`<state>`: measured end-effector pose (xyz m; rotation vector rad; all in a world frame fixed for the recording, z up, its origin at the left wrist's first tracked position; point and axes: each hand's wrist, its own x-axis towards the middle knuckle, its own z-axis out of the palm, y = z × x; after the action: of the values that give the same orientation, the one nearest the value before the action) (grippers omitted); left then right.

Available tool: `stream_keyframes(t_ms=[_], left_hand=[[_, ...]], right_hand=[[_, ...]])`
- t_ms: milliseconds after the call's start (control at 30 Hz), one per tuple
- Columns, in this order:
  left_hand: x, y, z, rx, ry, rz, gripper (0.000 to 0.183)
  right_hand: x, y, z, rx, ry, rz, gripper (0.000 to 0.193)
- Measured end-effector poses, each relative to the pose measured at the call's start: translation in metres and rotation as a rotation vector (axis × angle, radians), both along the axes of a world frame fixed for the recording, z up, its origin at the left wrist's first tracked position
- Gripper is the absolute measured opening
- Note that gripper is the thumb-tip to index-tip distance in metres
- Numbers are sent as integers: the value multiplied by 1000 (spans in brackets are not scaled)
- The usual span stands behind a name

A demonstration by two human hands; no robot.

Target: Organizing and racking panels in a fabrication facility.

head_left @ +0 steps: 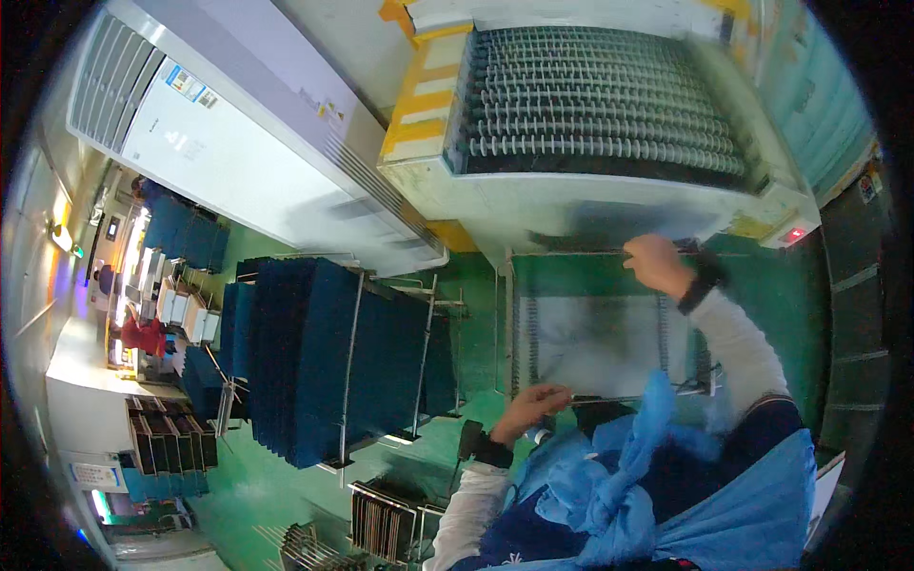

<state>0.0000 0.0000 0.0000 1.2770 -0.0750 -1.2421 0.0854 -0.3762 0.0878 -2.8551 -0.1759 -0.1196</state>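
The left hand (529, 407) grips the near edge of a wire rack (598, 328); the right hand (655, 264) grips its far edge, below the roller machine (590, 114).

Showing two hands: a left hand (529, 409) and a right hand (657, 264), both gripping one wire-framed tray (595, 343), at its near and far edges. Standing at left, one rack of dark blue panels (324, 357), the panels packed too tightly for counting. Sitting beyond, one white machine with ridged rollers (595, 105), about seven roller rows showing. Glowing on it, one red light (796, 233). Leaning at upper left, one white cabinet (238, 143).
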Motion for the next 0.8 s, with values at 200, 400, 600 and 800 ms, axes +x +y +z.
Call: stream_keyframes(t_ms=[200,400,600,800], left_hand=[[22,7,-26,507,-566,320,38],[38,-1,-57,947,-982,215,72],[52,15,-113,925,-962,160,81],[54,27,-151,890,-800,-3,61]], right_hand=[[-15,1,85,-8,-97,27,18],[-35,-24,154,20,-336,-27,27],[-44,-77,226,340,-381,-404,30],[-53,-156,169,427,-677,-297,30]])
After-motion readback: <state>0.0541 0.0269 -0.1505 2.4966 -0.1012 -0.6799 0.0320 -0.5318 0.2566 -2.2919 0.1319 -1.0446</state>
